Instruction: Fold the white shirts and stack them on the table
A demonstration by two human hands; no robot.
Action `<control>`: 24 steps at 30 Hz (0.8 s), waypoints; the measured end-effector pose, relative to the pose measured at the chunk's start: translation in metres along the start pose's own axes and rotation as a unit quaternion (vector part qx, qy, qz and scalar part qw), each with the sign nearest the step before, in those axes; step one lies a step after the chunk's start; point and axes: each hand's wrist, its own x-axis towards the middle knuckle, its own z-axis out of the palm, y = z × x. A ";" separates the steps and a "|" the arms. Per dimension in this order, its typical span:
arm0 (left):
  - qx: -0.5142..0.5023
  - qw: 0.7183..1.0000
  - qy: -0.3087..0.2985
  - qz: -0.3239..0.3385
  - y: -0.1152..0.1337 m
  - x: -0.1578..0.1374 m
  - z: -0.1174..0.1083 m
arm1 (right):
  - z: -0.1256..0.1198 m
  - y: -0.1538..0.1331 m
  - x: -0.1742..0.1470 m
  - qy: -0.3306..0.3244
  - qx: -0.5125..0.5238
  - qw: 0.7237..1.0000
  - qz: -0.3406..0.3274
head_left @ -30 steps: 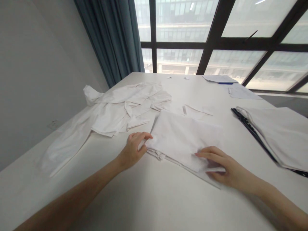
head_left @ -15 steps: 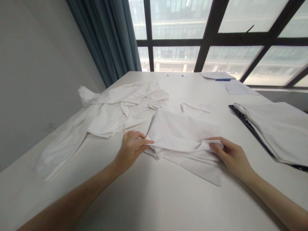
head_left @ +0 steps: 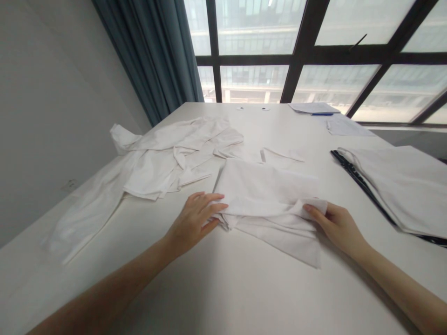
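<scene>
A folded white cloth (head_left: 265,184) lies on the table in front of me, with loose layers and a pointed corner spreading out below its near fold. On its left end rests my left hand (head_left: 192,221), fingers apart and laid over the folded edge. My right hand (head_left: 338,225) pinches the right end of that fold between thumb and fingers, and the edge stands slightly raised there. Part of the fabric under both hands is hidden.
Left of the cloth, a crumpled white garment (head_left: 157,167) is spread over the white table (head_left: 223,288). At right, folded white fabric (head_left: 401,186) lies on something black. Papers (head_left: 314,108) and a blue pen (head_left: 321,114) are near the window. A blue curtain (head_left: 150,56) hangs at left.
My left hand has let go of its pinch on the fold and now lies on it with fingers spread. My right hand still grips its end, which is slightly higher.
</scene>
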 end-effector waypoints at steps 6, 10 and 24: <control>-0.038 0.996 -0.005 0.076 0.008 0.003 0.000 | 0.005 -0.005 0.002 0.051 0.106 0.993 -0.010; -0.023 0.997 0.000 0.070 0.006 0.002 0.001 | 0.003 -0.012 -0.002 0.071 0.180 0.979 -0.057; -0.109 0.984 0.071 -0.120 0.008 -0.005 0.006 | -0.021 -0.013 0.003 -0.229 -0.029 0.961 -0.152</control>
